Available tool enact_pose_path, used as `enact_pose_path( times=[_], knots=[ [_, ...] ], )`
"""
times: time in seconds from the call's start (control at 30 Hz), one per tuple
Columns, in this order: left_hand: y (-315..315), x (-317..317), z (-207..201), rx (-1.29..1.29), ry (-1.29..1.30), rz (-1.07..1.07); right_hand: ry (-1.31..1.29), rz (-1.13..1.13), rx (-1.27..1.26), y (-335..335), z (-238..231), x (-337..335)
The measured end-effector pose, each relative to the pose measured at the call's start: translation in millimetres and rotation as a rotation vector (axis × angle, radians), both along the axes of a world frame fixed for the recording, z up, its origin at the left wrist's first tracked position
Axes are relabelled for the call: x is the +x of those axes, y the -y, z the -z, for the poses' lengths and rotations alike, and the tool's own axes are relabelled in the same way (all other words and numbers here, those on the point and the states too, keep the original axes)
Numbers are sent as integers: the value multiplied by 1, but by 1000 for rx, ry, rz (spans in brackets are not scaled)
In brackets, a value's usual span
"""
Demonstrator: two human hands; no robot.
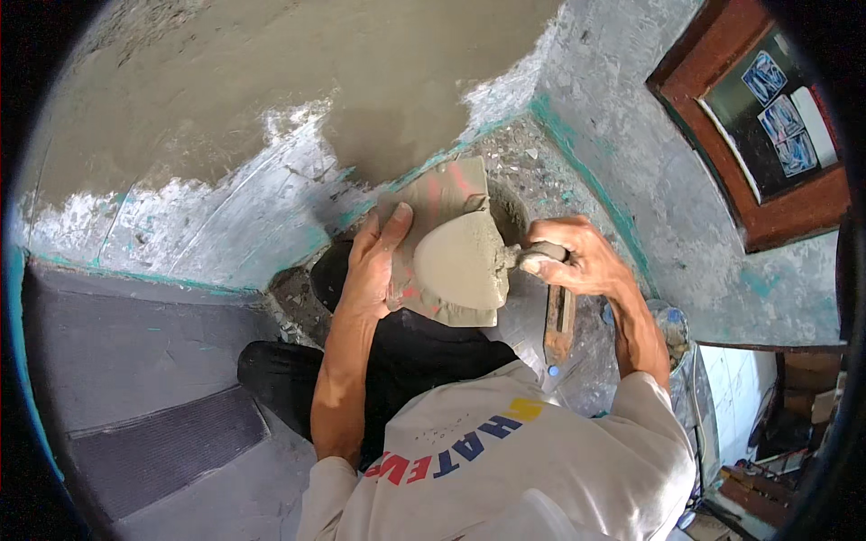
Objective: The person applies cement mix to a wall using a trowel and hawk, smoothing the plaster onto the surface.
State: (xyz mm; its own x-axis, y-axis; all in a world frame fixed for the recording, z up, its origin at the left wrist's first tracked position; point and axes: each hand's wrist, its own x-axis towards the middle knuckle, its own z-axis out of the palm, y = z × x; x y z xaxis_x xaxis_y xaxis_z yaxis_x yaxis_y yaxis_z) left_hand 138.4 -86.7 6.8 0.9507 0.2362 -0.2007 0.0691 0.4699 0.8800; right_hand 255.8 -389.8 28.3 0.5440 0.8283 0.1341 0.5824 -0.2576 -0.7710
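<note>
My left hand grips the near-left edge of a flat board, its thumb on the upper face. Grey mortar smears the board, and reddish marks show through. In my right hand is the handle of a trowel with a broad, rounded blade. The blade lies over the board, its face coated in wet mortar, with thicker clumps near the neck. Fingers and thumb are wrapped round the handle. Partly hidden behind the board is a round container with a dark interior.
Wet grey plaster covers the upper wall, above a rough whitish band. A narrow wooden piece lies beside my right forearm. Debris litters the corner floor. Grey steps are at left, a brown-framed window at right.
</note>
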Motion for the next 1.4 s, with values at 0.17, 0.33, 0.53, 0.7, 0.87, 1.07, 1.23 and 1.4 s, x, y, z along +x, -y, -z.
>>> enact_pose_path(
  times=[0.17,0.33,0.53,0.7,0.87,1.07,1.23,1.4],
  knots=[
    [-11,-7,6,-30,-59,-95,-27,175,-149,0,20,10],
    [-23,-13,7,-109,-35,-145,-130,510,-405,25,46,12],
    [-6,-12,8,-178,-30,-139,-240,492,1,13,46,-18],
    [23,-11,9,-203,-75,-130,-24,585,221,-33,54,-44],
    [47,-12,0,-262,-81,-78,123,542,354,-60,79,-46],
    [52,-21,-5,-293,-51,-41,521,494,290,-57,103,-39],
    [53,-24,-10,-297,-51,-58,419,588,338,-53,132,-44],
    [39,-25,-18,-257,-33,-120,287,794,331,-47,132,-51]
  ],
)
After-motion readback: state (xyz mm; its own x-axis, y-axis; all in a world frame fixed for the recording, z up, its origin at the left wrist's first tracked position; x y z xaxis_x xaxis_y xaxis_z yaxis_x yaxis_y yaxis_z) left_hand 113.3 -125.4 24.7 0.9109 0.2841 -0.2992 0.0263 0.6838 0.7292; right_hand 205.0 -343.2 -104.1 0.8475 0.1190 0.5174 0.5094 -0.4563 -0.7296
